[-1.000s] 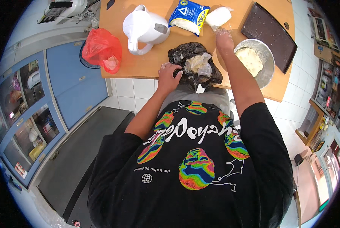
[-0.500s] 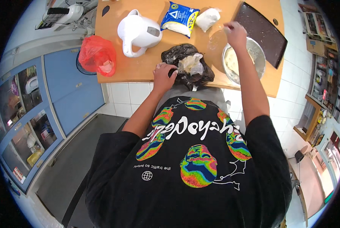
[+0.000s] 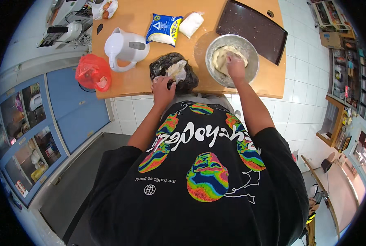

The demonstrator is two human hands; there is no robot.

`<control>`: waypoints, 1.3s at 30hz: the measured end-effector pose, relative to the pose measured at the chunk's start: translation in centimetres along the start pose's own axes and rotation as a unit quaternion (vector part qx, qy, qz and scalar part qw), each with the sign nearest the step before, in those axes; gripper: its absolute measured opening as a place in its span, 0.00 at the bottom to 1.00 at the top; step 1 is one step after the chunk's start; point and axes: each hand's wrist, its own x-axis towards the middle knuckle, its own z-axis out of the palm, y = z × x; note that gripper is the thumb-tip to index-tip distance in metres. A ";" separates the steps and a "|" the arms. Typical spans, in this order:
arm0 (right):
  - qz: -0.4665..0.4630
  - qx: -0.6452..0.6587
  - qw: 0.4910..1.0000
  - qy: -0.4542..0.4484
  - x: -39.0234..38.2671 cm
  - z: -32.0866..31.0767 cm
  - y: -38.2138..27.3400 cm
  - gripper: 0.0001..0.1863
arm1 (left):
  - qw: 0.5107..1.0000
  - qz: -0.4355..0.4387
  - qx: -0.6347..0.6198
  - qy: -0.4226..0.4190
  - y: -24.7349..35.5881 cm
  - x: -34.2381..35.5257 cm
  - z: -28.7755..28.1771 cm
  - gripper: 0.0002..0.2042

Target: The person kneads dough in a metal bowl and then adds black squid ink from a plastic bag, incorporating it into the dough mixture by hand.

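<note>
My left hand (image 3: 164, 86) has curled fingers gripping the near-left edge of a crumpled black plastic bag (image 3: 162, 61), which has a pale, crumpled clear bag (image 3: 176, 70) in its opening. My right hand (image 3: 235, 65) is inside a steel bowl (image 3: 251, 71), over pale dough (image 3: 221, 57), its fingers bunched; their tips and anything between them are unclear. Beyond the black bag lie a blue-and-white packet (image 3: 163, 28) and a small white bag (image 3: 191, 24) of what looks like powder.
On the wooden table (image 3: 142, 88) are a white electric kettle (image 3: 125, 49), a red plastic bag (image 3: 92, 71), a dark baking tray (image 3: 252, 28) at back right and eggs in a bag (image 3: 107, 9). Blue cabinets (image 3: 80, 102) stand left, shelves (image 3: 340, 78) right.
My right hand has lowered from above the far side of the bowl into it. My left hand stays at the black bag. The view has shifted, bringing eggs into sight.
</note>
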 end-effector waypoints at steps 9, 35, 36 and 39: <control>0.102 0.028 0.990 -0.089 3.5 -2.1 0.1 0.21 | 0.997 -0.067 0.003 0.043 1.9 -1.9 1.5 0.11; -0.113 0.155 0.973 -0.125 -0.5 -3.7 -18.7 0.16 | 0.993 -0.037 0.089 -0.065 -1.1 3.4 -1.2 0.22; -0.115 0.134 0.969 -0.170 -0.7 -3.0 -19.0 0.16 | 0.992 -0.026 0.094 -0.078 -1.2 3.6 -1.4 0.22; -0.149 0.095 0.960 -0.217 -1.1 -0.3 -18.9 0.17 | 0.997 0.005 0.065 -0.049 -2.1 3.9 -1.0 0.18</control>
